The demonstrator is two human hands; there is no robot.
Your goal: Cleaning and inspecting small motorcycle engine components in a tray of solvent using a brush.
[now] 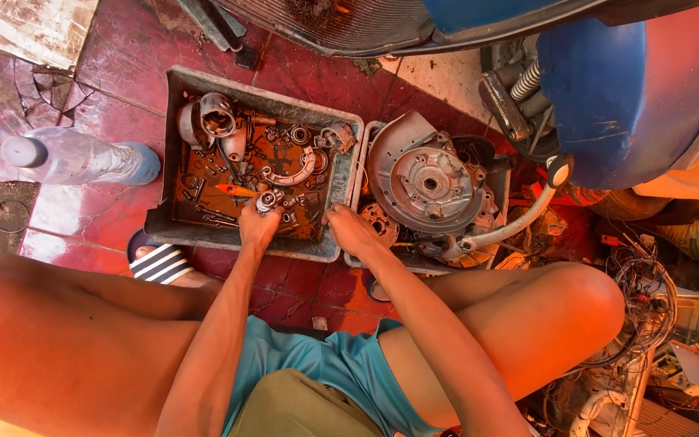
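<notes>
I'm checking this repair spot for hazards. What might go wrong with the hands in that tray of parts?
1. The left hand holds a small metal part over the oily tray; it may slip from the fingers.
2. The right hand rests on the tray's edge, near sharp-looking metal pieces, so a cut seems possible.
3. The plastic bottle stands nearby and might get knocked over.

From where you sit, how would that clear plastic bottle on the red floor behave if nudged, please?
The plastic bottle lies on its side on the floor, so it would probably roll. It looks thin and clear, likely light and easily dented.
</notes>
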